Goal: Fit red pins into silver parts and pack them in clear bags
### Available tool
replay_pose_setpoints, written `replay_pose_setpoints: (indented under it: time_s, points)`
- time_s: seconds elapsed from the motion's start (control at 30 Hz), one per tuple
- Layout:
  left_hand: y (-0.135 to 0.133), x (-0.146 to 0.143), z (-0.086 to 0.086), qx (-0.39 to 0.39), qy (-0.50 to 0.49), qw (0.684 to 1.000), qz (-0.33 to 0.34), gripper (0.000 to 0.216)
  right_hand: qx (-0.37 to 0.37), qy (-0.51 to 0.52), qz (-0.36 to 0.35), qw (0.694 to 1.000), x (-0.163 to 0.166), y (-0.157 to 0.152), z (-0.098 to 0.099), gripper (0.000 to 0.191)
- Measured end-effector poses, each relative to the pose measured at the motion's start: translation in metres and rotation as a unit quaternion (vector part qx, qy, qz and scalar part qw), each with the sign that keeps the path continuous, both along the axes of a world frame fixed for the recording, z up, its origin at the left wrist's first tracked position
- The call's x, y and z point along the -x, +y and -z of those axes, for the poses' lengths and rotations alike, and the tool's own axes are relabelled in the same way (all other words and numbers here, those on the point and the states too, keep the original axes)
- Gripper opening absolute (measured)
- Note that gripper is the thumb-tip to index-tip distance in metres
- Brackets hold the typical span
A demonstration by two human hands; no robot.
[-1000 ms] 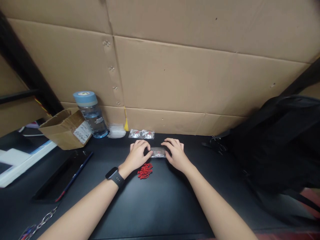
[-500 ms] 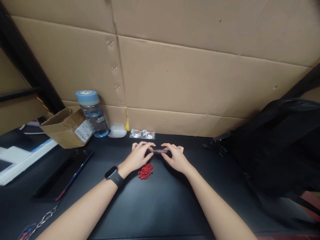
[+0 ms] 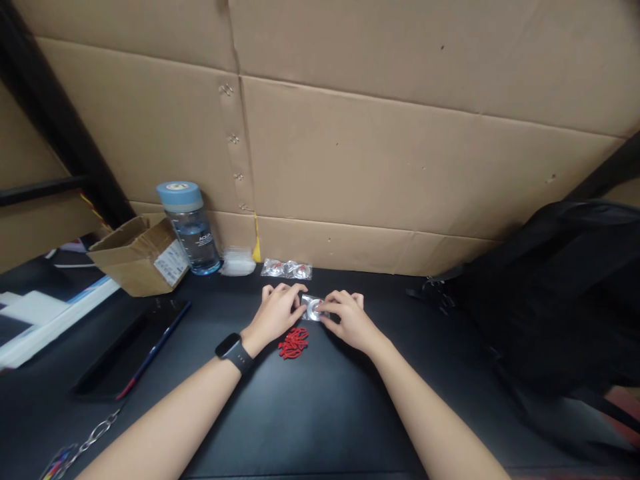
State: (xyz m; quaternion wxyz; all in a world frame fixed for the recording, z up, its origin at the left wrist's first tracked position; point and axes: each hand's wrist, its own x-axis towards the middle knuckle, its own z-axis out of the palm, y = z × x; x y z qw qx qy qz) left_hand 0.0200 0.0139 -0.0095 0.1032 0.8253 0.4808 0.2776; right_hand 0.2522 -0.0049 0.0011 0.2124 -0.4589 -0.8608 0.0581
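Observation:
A small clear plastic packet point(image 3: 311, 310) with a round silvery piece and a bit of red inside lies face up between my hands, at or just above the black tabletop. My left hand point(image 3: 276, 311) pinches its left edge with thumb and fingers. The fingers of my right hand point(image 3: 349, 315) close on the right side, the index fingertip over the packet's face. Just below it is a pile of short red cord-like pieces point(image 3: 293, 344). Two similar packets point(image 3: 286, 269) lie side by side against the cardboard wall.
Along the back left stand an open cardboard box point(image 3: 137, 260), a blue-lidded water bottle point(image 3: 193, 230) and a stack of clear plastic bags point(image 3: 237, 261). A dark tablet point(image 3: 133, 350) and a chain point(image 3: 95, 430) lie at left. A black backpack point(image 3: 555, 293) fills the right side.
The packet was edge-on between my fingertips and now shows its flat face, tipped down toward the table. My right index finger has moved left onto it.

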Motion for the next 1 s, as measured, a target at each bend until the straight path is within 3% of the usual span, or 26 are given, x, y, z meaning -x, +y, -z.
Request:
replay_pose_setpoints:
  time_s: [0.13, 0.3, 0.47, 0.63, 0.8, 0.9, 1.0]
  points:
    - [-0.001, -0.002, -0.001, 0.005, -0.009, 1.000, 0.001, 0.027, -0.011, -0.026, 0.007, 1.000, 0.006, -0.003, 0.005, 0.023]
    - [-0.002, 0.005, -0.006, -0.006, -0.016, 1.000, -0.002, 0.020, -0.040, -0.059, 0.127, 0.989, 0.012, 0.003, 0.007, 0.026]
    - [0.002, 0.031, -0.015, -0.016, -0.011, 1.000, -0.023, 0.018, -0.040, -0.096, 0.193, 0.976, 0.023, 0.036, 0.003, 0.029]
    - [0.002, 0.049, -0.022, 0.062, -0.039, 0.995, 0.061, 0.018, -0.032, -0.101, 0.201, 0.974, 0.031, 0.060, -0.002, 0.039]
    - [-0.007, 0.040, -0.025, 0.089, -0.020, 0.982, 0.165, 0.020, 0.043, -0.097, 0.148, 0.983, -0.010, 0.051, -0.014, 0.046]
    - [-0.014, 0.034, -0.024, 0.067, 0.032, 0.983, 0.171, 0.018, 0.101, -0.076, 0.116, 0.985, -0.043, 0.038, -0.018, 0.052]
    - [-0.017, 0.031, -0.021, 0.049, 0.048, 0.984, 0.166, 0.013, 0.106, -0.014, 0.094, 0.990, -0.061, 0.029, -0.014, 0.045]
